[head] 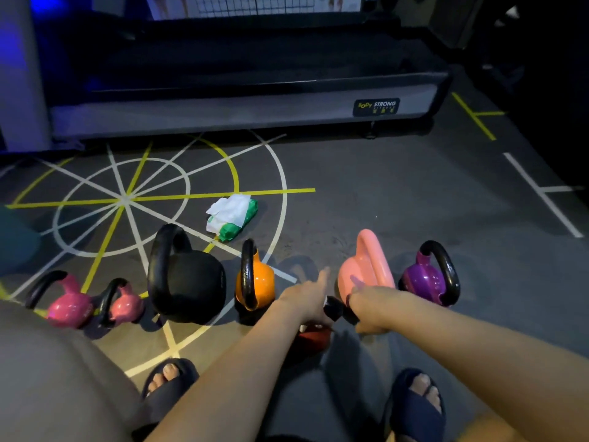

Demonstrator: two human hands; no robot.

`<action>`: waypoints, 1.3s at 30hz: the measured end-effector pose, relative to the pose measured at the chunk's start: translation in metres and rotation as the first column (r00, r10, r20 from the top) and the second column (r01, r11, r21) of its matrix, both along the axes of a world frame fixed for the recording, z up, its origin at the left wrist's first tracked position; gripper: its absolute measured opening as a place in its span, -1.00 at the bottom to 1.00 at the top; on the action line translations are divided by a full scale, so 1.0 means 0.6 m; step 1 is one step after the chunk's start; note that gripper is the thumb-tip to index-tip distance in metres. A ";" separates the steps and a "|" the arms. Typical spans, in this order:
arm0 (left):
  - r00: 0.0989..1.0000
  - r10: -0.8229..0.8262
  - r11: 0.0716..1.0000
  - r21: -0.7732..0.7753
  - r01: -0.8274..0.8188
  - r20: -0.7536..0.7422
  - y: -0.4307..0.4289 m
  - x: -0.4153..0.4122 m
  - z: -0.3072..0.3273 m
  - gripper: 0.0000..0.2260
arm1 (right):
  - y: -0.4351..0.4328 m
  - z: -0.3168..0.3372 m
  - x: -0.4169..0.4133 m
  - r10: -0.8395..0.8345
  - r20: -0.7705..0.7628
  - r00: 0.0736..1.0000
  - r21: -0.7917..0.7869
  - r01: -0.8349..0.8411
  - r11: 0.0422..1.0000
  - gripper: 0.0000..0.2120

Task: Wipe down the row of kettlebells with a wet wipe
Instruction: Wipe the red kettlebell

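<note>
Left hand (304, 303) reaches forward, blurred, one finger stretched out; cannot tell if it holds anything; right hand (366, 301) just beside it, fingers curled round the black handle of the red kettlebell (314, 341), which sits under both hands, nearer the person than the row; row stands on the floor (414, 202), left to right: magenta kettlebell (68, 306); small pink kettlebell (126, 306) touching it; big black kettlebell (188, 282); orange kettlebell (255, 282); salmon kettlebell (366, 266) just past the right hand; purple kettlebell (427, 279) at the right end; wipe pack (232, 216), green, white wipe on top, lies on the floor beyond the black and orange ones, on the painted lines; dark slippers (169, 378) at the near edge; treadmill deck (242, 113) along the far edge.
</note>
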State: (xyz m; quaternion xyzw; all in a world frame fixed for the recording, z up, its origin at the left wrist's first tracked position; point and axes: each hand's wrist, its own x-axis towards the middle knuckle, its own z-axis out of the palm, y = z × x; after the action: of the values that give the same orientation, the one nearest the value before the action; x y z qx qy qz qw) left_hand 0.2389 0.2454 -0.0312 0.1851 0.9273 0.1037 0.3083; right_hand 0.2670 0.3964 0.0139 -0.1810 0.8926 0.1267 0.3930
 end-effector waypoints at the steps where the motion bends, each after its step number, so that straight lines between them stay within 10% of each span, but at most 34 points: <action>1: 0.999 0.024 0.999 -0.027 -0.023 0.029 0.003 -0.005 -0.006 -0.18 | 0.001 -0.011 -0.005 -0.017 0.002 1.000 -0.028 0.017 0.999 -0.59; 11: 0.917 0.069 0.994 -0.053 -0.098 -0.393 -0.075 0.068 -0.042 -0.76 | 0.003 -0.065 -0.039 -0.116 0.008 0.993 -0.256 0.114 0.960 -0.21; 18: 0.940 0.012 0.976 -0.200 -0.085 -0.340 -0.009 0.048 -0.046 -0.19 | -0.007 -0.087 -0.045 -0.020 0.006 1.000 -0.194 0.021 0.981 -0.54; 22: 0.932 -0.180 0.966 -0.235 0.107 -0.316 0.030 0.032 -0.031 -0.28 | 0.009 -0.088 -0.039 0.051 0.072 0.996 0.023 -0.053 0.998 -0.66; 32: 0.919 -0.039 0.999 -0.024 0.033 -0.393 -0.132 0.065 -0.056 -0.73 | -0.016 -0.080 -0.024 -0.177 -0.008 0.984 -0.109 0.175 0.978 -0.47; 35: 0.928 0.043 0.999 0.029 -0.035 -0.371 -0.113 0.076 -0.049 -0.69 | -0.044 -0.067 -0.029 -0.216 -0.044 0.975 -0.188 0.204 0.961 -0.18; 39: 0.938 0.070 0.995 -0.047 -0.092 -0.339 -0.046 0.074 -0.047 -0.45 | -0.069 -0.033 -0.020 -0.090 -0.060 0.994 -0.183 0.078 0.980 -0.31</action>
State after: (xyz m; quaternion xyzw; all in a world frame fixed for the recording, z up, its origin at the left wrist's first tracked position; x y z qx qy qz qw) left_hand 0.2831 0.2179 -0.0596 0.1520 0.9760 0.0542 0.1463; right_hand 0.2548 0.3548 -0.0060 -0.1735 0.9201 0.0348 0.3495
